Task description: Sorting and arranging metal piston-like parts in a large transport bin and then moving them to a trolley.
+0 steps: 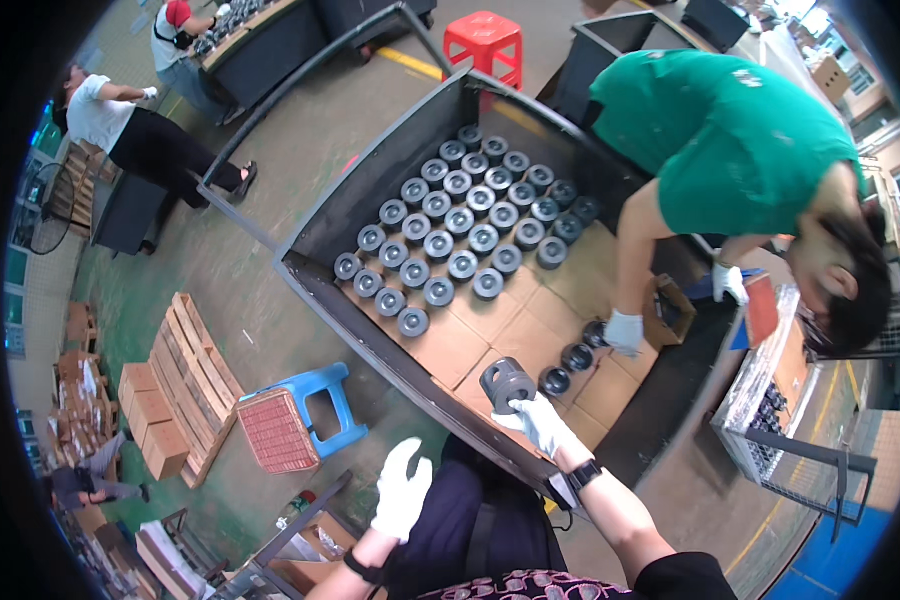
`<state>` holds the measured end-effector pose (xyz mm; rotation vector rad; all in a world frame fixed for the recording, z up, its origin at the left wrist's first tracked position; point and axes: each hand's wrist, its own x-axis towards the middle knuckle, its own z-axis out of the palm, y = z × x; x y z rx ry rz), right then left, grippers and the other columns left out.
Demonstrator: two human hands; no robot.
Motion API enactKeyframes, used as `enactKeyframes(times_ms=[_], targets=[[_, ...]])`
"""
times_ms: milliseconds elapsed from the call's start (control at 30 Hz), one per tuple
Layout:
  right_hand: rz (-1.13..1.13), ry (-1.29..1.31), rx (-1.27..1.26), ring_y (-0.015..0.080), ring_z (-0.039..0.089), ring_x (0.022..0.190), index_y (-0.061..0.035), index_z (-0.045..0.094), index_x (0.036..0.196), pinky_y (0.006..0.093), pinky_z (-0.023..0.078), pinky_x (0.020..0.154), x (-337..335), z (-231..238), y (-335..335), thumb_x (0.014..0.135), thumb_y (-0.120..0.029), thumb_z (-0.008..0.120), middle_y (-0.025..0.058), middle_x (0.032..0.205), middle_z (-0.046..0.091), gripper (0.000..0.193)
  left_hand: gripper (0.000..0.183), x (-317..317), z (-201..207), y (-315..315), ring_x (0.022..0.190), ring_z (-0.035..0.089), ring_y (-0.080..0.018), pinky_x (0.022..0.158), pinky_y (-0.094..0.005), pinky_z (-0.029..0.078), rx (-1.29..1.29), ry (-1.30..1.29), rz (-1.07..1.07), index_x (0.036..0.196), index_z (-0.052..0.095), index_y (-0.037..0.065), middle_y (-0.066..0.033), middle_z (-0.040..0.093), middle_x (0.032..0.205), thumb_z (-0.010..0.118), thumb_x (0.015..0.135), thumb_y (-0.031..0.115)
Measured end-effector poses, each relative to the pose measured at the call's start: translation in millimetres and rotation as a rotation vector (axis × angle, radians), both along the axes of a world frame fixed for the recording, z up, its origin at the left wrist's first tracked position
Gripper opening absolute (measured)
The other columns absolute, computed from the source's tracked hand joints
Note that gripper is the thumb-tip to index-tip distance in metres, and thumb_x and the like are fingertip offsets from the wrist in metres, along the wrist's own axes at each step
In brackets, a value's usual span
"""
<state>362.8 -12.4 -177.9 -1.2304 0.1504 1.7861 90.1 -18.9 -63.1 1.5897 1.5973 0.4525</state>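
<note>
My right hand (545,424), in a white glove, grips a dark grey cylindrical metal part (505,380) with a hollow, ring-like end. It holds the part over the near edge of a large dark metal bin (375,347). My left hand (403,487), also gloved, is outside the bin above my lap, thumb and fingers apart, with nothing in it. Inside the bin, several similar round parts (459,221) stand in rows on a cardboard sheet (460,352). Beyond my right hand, a short line of dark round parts (576,357) lies near a co-worker's gloved hand (625,333).
A co-worker in a green shirt (740,140) leans over the bin's right side. An open cardboard box (670,308) sits in its right corner. A blue stool (335,410) and a wooden pallet (192,385) are at left, a red stool (483,45) behind. Other people stand far left.
</note>
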Motion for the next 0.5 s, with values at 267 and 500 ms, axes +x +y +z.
enactKeyframes(times_ms=[267, 500], targets=[[0.258, -0.872, 0.652, 0.0218, 0.056, 0.122, -0.0077, 0.030, 0.153, 0.0343, 0.049, 0.096, 11, 193, -106, 0.091, -0.023, 0.060, 0.0161, 0.140, 0.051, 0.071, 0.024, 97, 93, 16, 0.097, 0.063, -0.0238, 0.084, -0.0351, 0.050, 0.219, -0.448, -0.307, 0.113, 0.064, 0.002, -0.0120, 0.065, 0.104, 0.057, 0.097, 0.019], [-0.019, -0.675, 0.658, 0.0250, 0.056, 0.122, -0.0134, 0.030, 0.153, 0.0357, 0.045, 0.103, -15, 238, -151, 0.093, -0.029, 0.063, 0.0131, 0.139, 0.053, 0.070, 0.023, 115, 126, -26, 0.099, 0.061, -0.0170, 0.084, -0.0317, 0.048, -0.023, -0.838, -0.362, 0.111, 0.064, -0.001, -0.0089, 0.065, 0.103, 0.054, 0.098, 0.015]])
